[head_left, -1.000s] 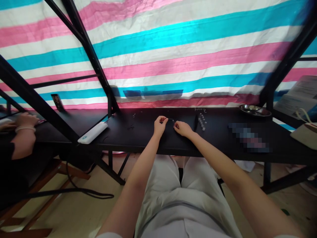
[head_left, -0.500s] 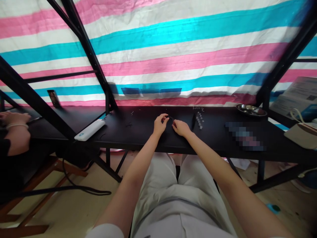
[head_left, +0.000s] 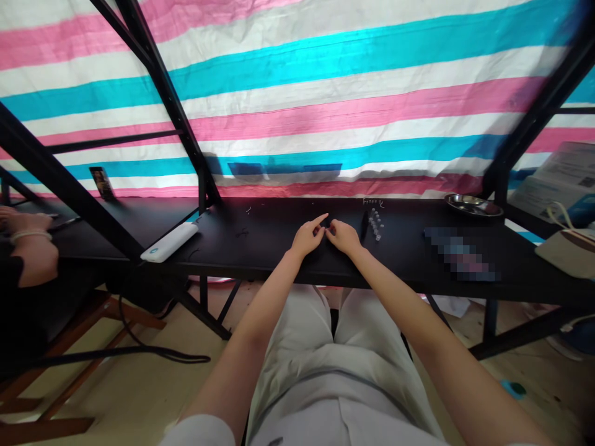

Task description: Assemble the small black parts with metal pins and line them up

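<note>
Dark piece (head_left: 326,221): showing over a black table (head_left: 260,251), before a striped sheet (head_left: 344,68), having beads (head_left: 375,224) and a dish (head_left: 474,205) to the right, a white case (head_left: 170,242) to the left. Lying between the fingertips of the left hand (head_left: 307,239) and right hand (head_left: 344,236), mostly hidden. Being pinched in closed right fingers; sitting just beside the straight left forefinger, leaving the left grip impossible to tell.

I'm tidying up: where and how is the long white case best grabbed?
Probably across its middle, by both long sides, coming from above and the right: the white case lies flat, long and narrow, and a black bar slants down by its left end.
</note>
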The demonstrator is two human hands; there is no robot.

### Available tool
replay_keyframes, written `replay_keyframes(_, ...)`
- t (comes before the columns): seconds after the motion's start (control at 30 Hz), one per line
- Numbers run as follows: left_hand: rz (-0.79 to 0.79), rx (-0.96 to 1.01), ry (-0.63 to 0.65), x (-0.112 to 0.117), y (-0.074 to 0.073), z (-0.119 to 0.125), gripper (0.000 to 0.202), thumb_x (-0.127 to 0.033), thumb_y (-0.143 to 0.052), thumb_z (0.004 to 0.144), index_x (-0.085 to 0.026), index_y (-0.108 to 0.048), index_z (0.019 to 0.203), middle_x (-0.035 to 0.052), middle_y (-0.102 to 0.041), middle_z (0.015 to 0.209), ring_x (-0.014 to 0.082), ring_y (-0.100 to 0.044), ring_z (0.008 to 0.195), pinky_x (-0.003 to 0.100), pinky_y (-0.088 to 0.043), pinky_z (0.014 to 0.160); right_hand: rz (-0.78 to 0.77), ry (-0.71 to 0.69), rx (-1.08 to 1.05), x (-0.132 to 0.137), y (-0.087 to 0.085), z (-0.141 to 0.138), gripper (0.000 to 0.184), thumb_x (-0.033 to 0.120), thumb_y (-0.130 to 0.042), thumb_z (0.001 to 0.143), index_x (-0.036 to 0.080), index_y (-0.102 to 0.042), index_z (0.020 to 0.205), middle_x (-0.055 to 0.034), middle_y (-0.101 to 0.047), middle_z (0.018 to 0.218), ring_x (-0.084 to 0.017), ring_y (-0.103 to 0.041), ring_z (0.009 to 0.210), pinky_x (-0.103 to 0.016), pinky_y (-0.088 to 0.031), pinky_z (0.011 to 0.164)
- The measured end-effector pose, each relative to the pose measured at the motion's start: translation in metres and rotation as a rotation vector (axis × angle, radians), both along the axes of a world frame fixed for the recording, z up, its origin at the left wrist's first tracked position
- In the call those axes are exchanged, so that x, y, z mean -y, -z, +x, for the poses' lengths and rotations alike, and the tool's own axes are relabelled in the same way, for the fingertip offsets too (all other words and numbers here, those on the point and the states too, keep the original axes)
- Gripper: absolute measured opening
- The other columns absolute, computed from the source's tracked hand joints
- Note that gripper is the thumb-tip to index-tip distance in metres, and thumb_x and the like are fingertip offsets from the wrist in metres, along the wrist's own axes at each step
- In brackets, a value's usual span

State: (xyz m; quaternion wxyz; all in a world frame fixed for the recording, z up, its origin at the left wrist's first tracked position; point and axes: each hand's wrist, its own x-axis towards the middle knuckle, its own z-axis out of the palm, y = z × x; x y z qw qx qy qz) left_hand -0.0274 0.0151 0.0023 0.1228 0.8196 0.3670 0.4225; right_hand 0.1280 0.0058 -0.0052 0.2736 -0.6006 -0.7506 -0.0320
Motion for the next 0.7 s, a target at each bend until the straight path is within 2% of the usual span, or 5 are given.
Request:
replay_keyframes(0.13,0.032,0.095,-0.042,-0.0023,0.0021,0.0005,0.033,-0.028,-0.048,0.086,-0.019,-0.06,0.116,0.0017,-0.064,0.078,0.0104,-0.053,0.064,0.023,-0.046,0.069,0.049,0.005,-0.024,0.0002,0.0015,0.0003,0.016,0.033,-0.047,0.083,0.019,-0.056,0.085,-0.0039,-0.063,0.08,-0.016,-0.055,0.068,-0.025,-0.031,0.058)
replay_keyframes(0.27,0.038,0.139,-0.073,-0.004,0.0029,0.0003,0.027,-0.032,-0.047,0.087,-0.018,-0.066,0.101,0.0025,-0.066,0.078,0.0104,-0.054,0.063,0.023,-0.046,0.065,0.09,-0.019,0.05,0.0004,0.0014,0.0001,0.015,0.031,-0.048,0.083,0.019,-0.057,0.084,-0.0047,-0.064,0.082,-0.016,-0.056,0.071,-0.026,-0.031,0.06)
replay_keyframes(0.43,0.008,0.128,-0.057,-0.0037,0.0017,0.0004,0.024,-0.031,-0.049,0.086,-0.018,-0.065,0.098,0.0015,-0.065,0.074,0.0101,-0.055,0.063,0.022,-0.046,0.066,0.082,-0.027,0.123,-0.0007,0.0014,0.0004,0.017,0.03,-0.048,0.084,0.018,-0.06,0.085,-0.0063,-0.066,0.084,-0.017,-0.058,0.073,-0.027,-0.032,0.062)
replay_keyframes(0.7,-0.056,0.121,-0.032,-0.0045,0.0035,0.0007,0.022,-0.03,-0.049,0.086,-0.018,-0.062,0.098,0.0004,-0.063,0.071,0.0108,-0.057,0.065,0.022,-0.045,0.066,0.085,-0.017,0.093,-0.0031,0.005,0.0024,0.02,0.033,-0.049,0.083,0.018,-0.062,0.086,-0.0059,-0.066,0.083,-0.018,-0.059,0.073,-0.027,-0.032,0.061)
